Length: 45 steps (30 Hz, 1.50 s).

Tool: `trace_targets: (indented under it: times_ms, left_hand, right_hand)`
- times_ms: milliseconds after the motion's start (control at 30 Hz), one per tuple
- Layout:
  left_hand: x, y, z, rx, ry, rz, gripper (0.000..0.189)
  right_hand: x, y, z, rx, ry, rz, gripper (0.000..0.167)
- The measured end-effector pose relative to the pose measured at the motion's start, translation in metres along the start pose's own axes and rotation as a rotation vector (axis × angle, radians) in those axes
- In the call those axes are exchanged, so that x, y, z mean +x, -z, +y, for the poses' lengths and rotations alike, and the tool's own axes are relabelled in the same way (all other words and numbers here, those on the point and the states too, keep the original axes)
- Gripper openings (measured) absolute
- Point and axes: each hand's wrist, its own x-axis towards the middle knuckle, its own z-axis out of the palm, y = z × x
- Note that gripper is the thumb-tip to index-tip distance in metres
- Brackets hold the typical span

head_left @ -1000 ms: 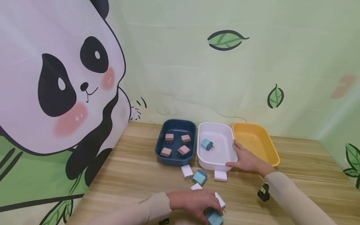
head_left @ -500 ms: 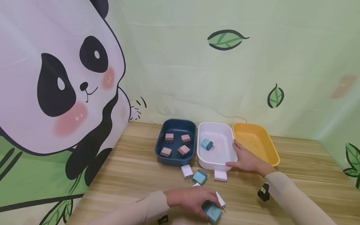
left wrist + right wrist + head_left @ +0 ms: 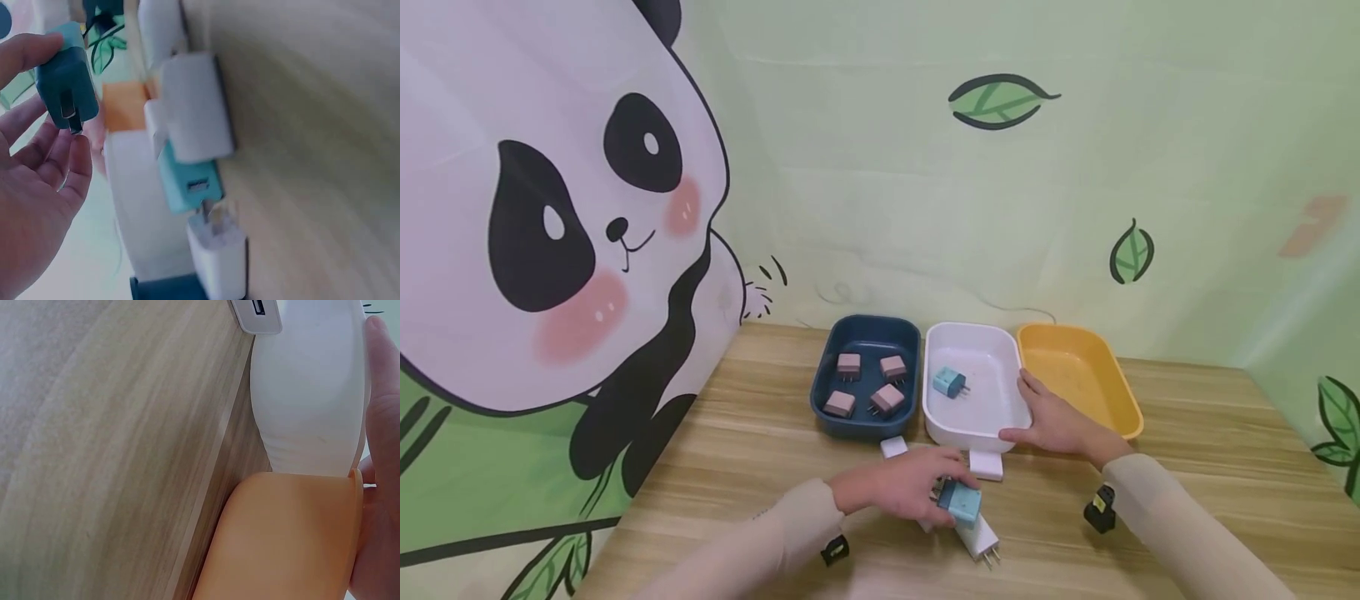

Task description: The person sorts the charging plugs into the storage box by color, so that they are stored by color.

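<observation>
My left hand [image 3: 906, 485] pinches a two-tone blue charger plug [image 3: 966, 503] between thumb and fingers, raised over the tabletop. Its dark end with metal prongs shows in the left wrist view. Just below it lies a white charger plug [image 3: 979, 540]. Another blue charger plug [image 3: 189, 180] rests among white ones in the left wrist view; my left hand hides it in the head view. My right hand [image 3: 1060, 423] holds the white bin [image 3: 958, 435] at its front right corner, thumb at the front and fingers along the right rim. One blue charger plug [image 3: 950, 382] lies inside that bin.
A navy bin [image 3: 857, 428] with several pink charger plugs [image 3: 887, 398] stands left of the white bin. On its right is a yellow bin [image 3: 1127, 400]. White charger plugs [image 3: 986, 465] lie in front on the wooden table [image 3: 752, 408]. A printed cloth wall rises behind.
My left hand has lifted the blue charger plug off the table and moved it up and slightly left, toward the bins. The right hand stays at the white bin.
</observation>
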Motion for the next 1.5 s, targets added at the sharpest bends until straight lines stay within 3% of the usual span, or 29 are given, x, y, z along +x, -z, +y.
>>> trace_targets:
  times_ms: [233,633,967,1167,1500]
  left_hand:
    - [0.002,0.019,-0.007,-0.013,0.043,0.098,0.044]
    - [0.009,0.030,-0.022,0.014,0.070,0.201,0.042]
    - [0.015,0.041,-0.031,-0.021,0.189,0.258,0.043]
    - [0.020,0.044,-0.034,-0.014,0.199,0.309,0.042]
    - [0.035,0.042,-0.046,0.001,0.272,0.354,0.042]
  right_hand:
    - [0.000,0.002,-0.002,0.008,-0.011,-0.006,0.118]
    - [0.000,0.001,-0.001,0.003,-0.020,-0.014,0.121]
    - [0.001,-0.001,0.000,0.000,-0.011,-0.006,0.120]
    - [0.001,0.000,-0.002,0.010,-0.010,-0.002,0.119]
    - [-0.001,0.002,-0.004,0.013,0.018,0.008,0.112]
